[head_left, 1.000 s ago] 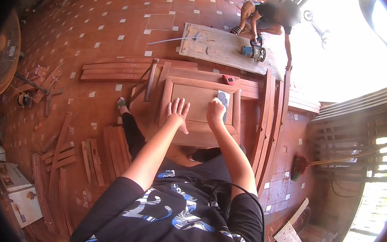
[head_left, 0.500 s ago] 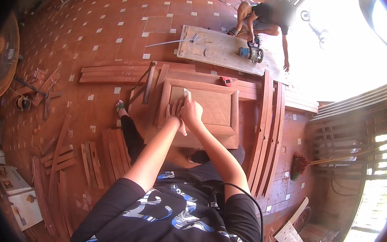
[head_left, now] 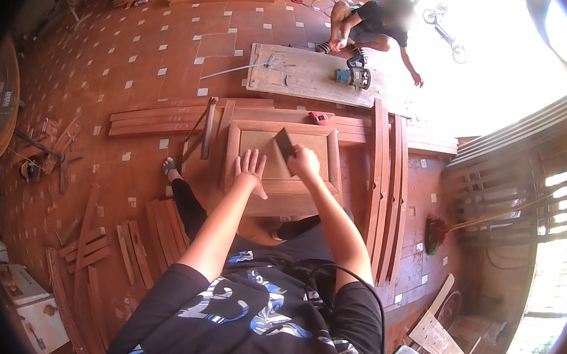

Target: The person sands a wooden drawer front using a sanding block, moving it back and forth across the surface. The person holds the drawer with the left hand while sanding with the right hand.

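Observation:
In front of me lies a framed wooden panel (head_left: pixel 258 156), its flat centre set inside a raised brown border. My left hand (head_left: pixel 250 171) rests flat on the panel's left part with fingers spread. My right hand (head_left: pixel 303 162) is closed round a scraper (head_left: pixel 285 142), whose flat dark blade slants up and left over the panel's centre. The fingers hide the scraper's grip end. A red tape measure (head_left: pixel 318 118) sits beyond the panel's far edge. Left of the panel is a hammer (head_left: pixel 209 128).
Long planks (head_left: pixel 385 205) lie to the right, and shorter wood strips (head_left: pixel 134 248) at the lower left. Ahead, a co-worker (head_left: pixel 375 28) squats by a board (head_left: pixel 299 68) bearing a blue and black router (head_left: pixel 352 76). A red broom (head_left: pixel 435 234) is at the right.
My hands have moved apart; the left now lies spread, and the right has gone rightward, its blade turned dark toward me. The co-worker's hand has left the router.

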### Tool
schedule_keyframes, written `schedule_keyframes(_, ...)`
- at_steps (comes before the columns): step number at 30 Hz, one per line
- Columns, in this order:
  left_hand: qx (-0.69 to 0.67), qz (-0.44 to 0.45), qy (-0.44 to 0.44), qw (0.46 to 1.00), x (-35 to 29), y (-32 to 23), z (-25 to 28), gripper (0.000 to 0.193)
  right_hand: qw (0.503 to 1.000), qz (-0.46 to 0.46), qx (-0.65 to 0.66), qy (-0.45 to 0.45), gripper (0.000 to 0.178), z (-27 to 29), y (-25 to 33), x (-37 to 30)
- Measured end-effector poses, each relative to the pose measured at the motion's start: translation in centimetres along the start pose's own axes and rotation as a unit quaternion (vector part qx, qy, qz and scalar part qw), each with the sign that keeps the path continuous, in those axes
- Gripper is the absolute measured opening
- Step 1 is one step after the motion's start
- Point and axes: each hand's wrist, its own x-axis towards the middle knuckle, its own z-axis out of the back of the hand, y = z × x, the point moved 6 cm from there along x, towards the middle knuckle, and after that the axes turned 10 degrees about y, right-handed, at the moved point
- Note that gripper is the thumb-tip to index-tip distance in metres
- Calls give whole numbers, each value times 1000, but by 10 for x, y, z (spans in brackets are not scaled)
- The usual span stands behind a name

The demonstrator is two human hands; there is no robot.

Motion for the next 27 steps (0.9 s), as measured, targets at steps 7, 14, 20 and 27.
schedule_keyframes(7,10,7,3,1000,1,1,-3,143,976,-58,-184,-101,19,62,-35,-12)
schedule_keyframes(14,15,16,26,999,1,-4,2,143,905,-63,-405,-110,12,-32,-39,21)
schedule_keyframes(20,16,24,37,999,3,-1,0,142,887,-13,-460,-46,15,-72,26,16)
schedule_keyframes(27,54,5,47,997,7,1,-4,145,970,125,-210,5,17,-63,97,-11)
